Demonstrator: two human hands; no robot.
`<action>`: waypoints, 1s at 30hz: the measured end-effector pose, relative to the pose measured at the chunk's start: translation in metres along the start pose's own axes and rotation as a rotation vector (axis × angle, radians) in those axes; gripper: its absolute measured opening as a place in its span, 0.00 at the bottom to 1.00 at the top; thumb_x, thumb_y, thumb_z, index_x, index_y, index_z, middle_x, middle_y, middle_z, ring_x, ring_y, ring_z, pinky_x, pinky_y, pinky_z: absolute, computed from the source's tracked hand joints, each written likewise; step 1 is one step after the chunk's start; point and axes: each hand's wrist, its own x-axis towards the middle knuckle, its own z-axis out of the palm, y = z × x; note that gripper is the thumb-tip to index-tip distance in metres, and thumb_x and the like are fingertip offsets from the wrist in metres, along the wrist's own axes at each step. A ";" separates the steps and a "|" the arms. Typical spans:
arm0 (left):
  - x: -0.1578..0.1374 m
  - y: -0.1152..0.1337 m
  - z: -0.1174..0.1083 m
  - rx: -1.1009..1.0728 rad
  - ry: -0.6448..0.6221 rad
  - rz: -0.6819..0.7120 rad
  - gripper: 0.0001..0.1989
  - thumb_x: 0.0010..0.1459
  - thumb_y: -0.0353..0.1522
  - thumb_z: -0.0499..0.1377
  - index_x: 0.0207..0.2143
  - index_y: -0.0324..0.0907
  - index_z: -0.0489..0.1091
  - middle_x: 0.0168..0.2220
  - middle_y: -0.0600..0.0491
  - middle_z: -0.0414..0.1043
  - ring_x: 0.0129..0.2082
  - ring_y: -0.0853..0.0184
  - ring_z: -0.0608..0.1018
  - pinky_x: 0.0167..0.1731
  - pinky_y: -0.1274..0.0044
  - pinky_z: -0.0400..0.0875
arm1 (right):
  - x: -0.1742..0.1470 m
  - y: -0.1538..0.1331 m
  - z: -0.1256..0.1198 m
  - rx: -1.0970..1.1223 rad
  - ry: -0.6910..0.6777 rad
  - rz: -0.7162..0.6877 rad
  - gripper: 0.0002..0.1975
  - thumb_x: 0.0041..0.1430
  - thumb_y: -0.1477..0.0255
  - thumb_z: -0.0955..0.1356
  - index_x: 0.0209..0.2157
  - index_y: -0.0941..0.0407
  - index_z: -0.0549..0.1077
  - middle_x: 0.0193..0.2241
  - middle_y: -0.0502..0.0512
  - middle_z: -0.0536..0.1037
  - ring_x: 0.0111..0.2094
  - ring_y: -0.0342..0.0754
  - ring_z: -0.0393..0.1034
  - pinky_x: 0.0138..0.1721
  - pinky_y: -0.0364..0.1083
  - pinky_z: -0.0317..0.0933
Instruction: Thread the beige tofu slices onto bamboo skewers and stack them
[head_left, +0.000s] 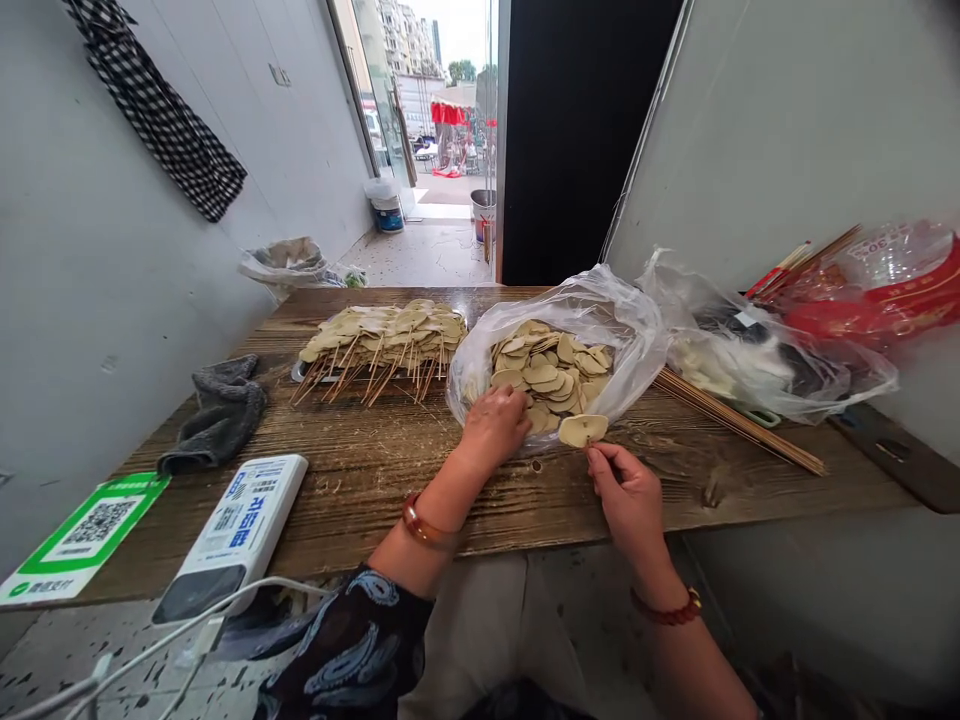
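Observation:
My right hand [630, 492] pinches a thin skewer at the bag's near right side. A pale, round, flat slice [583, 431] is threaded on its top. My left hand [496, 418] rests at the near left of the pile of loose pale slices [551, 375], with its fingers curled together among them. Its fingertips are hidden, so I cannot make out what they hold. The pile lies in an open clear plastic bag [636, 325]. Left of the bag, a heap of skewered slices [386, 340] lies on a metal tray [300, 371], sticks pointing toward me.
A bundle of bare skewers [750, 425] lies right of the bag, below another plastic bag [757, 365]. On the left are a grey cloth [217, 410], a white box-shaped device [244, 515] with a cable, and a green QR card [86, 535]. The wooden table's [390, 500] front edge is near me.

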 end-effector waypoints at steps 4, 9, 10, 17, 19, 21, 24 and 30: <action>0.001 -0.003 0.002 -0.123 0.038 0.000 0.05 0.53 0.27 0.55 0.34 0.41 0.68 0.35 0.48 0.70 0.38 0.62 0.71 0.39 0.72 0.65 | 0.000 0.001 0.000 -0.011 -0.005 -0.018 0.17 0.58 0.59 0.65 0.32 0.58 0.77 0.21 0.50 0.73 0.22 0.43 0.63 0.22 0.41 0.56; 0.000 -0.006 0.001 -0.218 0.066 0.004 0.05 0.54 0.26 0.53 0.32 0.41 0.68 0.31 0.50 0.70 0.34 0.64 0.71 0.36 0.73 0.65 | 0.001 0.000 -0.001 -0.022 -0.020 -0.024 0.16 0.58 0.59 0.65 0.32 0.58 0.77 0.20 0.50 0.72 0.21 0.43 0.64 0.22 0.41 0.57; 0.000 -0.006 0.001 -0.246 0.073 0.003 0.05 0.54 0.27 0.53 0.32 0.41 0.68 0.30 0.51 0.70 0.33 0.64 0.71 0.36 0.74 0.65 | 0.000 -0.001 -0.001 -0.022 -0.027 -0.025 0.16 0.58 0.60 0.65 0.32 0.58 0.77 0.20 0.50 0.72 0.21 0.43 0.64 0.22 0.41 0.56; 0.007 -0.010 0.003 -0.734 0.157 -0.156 0.14 0.49 0.28 0.58 0.41 0.37 0.72 0.27 0.54 0.71 0.27 0.71 0.71 0.29 0.79 0.65 | 0.000 -0.005 -0.002 -0.034 -0.115 -0.014 0.14 0.61 0.62 0.65 0.32 0.57 0.75 0.26 0.51 0.74 0.22 0.42 0.63 0.22 0.41 0.55; 0.007 -0.010 0.003 -0.840 0.130 -0.171 0.17 0.46 0.28 0.60 0.41 0.36 0.73 0.27 0.55 0.72 0.26 0.72 0.71 0.28 0.80 0.65 | 0.000 -0.006 -0.002 -0.047 -0.129 -0.030 0.14 0.61 0.62 0.64 0.31 0.57 0.75 0.25 0.51 0.73 0.22 0.42 0.63 0.22 0.41 0.55; 0.007 -0.009 0.003 -0.890 0.087 -0.172 0.14 0.45 0.28 0.60 0.37 0.36 0.74 0.26 0.55 0.72 0.25 0.73 0.70 0.26 0.81 0.64 | 0.000 -0.008 -0.002 -0.065 -0.142 -0.051 0.13 0.61 0.63 0.64 0.31 0.57 0.75 0.25 0.51 0.73 0.22 0.43 0.63 0.23 0.41 0.55; 0.006 -0.008 0.001 -0.926 0.092 -0.179 0.07 0.46 0.28 0.59 0.30 0.36 0.74 0.25 0.54 0.71 0.25 0.73 0.69 0.25 0.82 0.62 | 0.001 -0.009 -0.003 -0.080 -0.169 -0.089 0.13 0.61 0.64 0.64 0.30 0.57 0.75 0.24 0.50 0.72 0.23 0.43 0.64 0.24 0.41 0.56; 0.006 -0.009 -0.002 -1.144 0.155 -0.173 0.09 0.48 0.33 0.61 0.31 0.37 0.71 0.28 0.53 0.71 0.28 0.72 0.71 0.29 0.82 0.66 | 0.001 -0.011 -0.002 -0.090 -0.221 -0.155 0.13 0.62 0.65 0.64 0.29 0.56 0.74 0.23 0.50 0.71 0.25 0.44 0.64 0.25 0.41 0.56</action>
